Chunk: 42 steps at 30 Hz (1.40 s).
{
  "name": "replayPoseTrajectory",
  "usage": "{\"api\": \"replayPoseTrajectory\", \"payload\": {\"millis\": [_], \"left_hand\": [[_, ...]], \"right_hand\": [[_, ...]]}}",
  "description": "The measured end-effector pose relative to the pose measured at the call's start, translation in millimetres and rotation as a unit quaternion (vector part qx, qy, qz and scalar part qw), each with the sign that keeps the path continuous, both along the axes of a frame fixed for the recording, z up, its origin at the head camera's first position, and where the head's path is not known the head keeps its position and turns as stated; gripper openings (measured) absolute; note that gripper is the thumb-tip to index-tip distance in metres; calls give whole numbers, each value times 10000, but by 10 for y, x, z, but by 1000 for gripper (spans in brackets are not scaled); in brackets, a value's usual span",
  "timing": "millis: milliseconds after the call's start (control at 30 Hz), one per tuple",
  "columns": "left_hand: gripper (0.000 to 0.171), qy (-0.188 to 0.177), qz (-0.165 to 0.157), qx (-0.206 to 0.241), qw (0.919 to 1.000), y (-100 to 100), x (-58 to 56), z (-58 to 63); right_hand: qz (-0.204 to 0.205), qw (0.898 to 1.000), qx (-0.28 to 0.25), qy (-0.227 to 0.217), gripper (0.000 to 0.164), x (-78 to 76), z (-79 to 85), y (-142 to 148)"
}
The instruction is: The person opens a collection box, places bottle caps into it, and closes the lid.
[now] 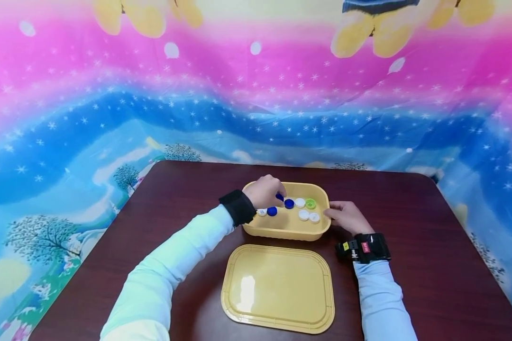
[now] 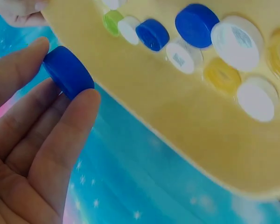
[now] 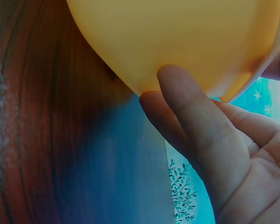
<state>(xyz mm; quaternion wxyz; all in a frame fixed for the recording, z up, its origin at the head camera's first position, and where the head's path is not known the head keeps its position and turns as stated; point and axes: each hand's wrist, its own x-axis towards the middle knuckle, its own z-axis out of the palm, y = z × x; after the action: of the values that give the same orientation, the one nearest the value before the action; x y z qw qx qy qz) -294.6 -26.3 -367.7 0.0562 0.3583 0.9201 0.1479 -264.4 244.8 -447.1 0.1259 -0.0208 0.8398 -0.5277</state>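
My left hand (image 1: pixel 265 190) is over the left part of a yellow plastic box (image 1: pixel 288 234), pinching a blue bottle cap (image 2: pixel 68 72) between thumb and fingers. Its cap is raised above the box floor. Several caps lie inside the box: a blue cap (image 2: pixel 196 25), a white cap (image 2: pixel 237 43), a yellow cap (image 2: pixel 222 75) and a green cap (image 2: pixel 113 22) among them. My right hand (image 1: pixel 349 217) holds the box by its right end, fingers against the wall (image 3: pixel 186 28). The left hand hides part of the box's left side in the head view.
A flat yellow lid (image 1: pixel 279 289) lies on the dark brown table (image 1: pixel 187 199), just in front of the box. Behind and beside the table hangs a colourful printed cloth (image 1: pixel 222 104).
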Motion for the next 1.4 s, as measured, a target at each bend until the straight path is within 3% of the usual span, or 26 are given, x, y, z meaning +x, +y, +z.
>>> {"api": "replayPoseTrajectory", "payload": {"millis": [133,367,500,633,933,1167,1400], "left_hand": [[17,-274,1,-114,9996,100,-47,-94],[6,-481,-303,-154,9983,206,-105,-289],[34,-489,-481,-99,9976,246,-152,-421],[43,-328,-599,-108,9976,281,-203,-527],[35,-411,-558,-457,9965,368,-204,-532],[29,-503,-535,-469,9962,409,-220,-569],[37,-301,-716,-471,9959,458,-250,-610]], "right_hand": [[-22,10000,-4,24,49,10,-11,-24],[-46,10000,-50,-2,49,19,-26,-47],[-52,10000,-57,-5,49,21,-30,-58],[-84,10000,-39,-25,48,22,-33,-65],[-120,9999,7,-15,48,35,-17,-79],[-132,9999,46,52,48,34,-3,-59],[-203,9998,61,28,47,15,-15,-25]]}}
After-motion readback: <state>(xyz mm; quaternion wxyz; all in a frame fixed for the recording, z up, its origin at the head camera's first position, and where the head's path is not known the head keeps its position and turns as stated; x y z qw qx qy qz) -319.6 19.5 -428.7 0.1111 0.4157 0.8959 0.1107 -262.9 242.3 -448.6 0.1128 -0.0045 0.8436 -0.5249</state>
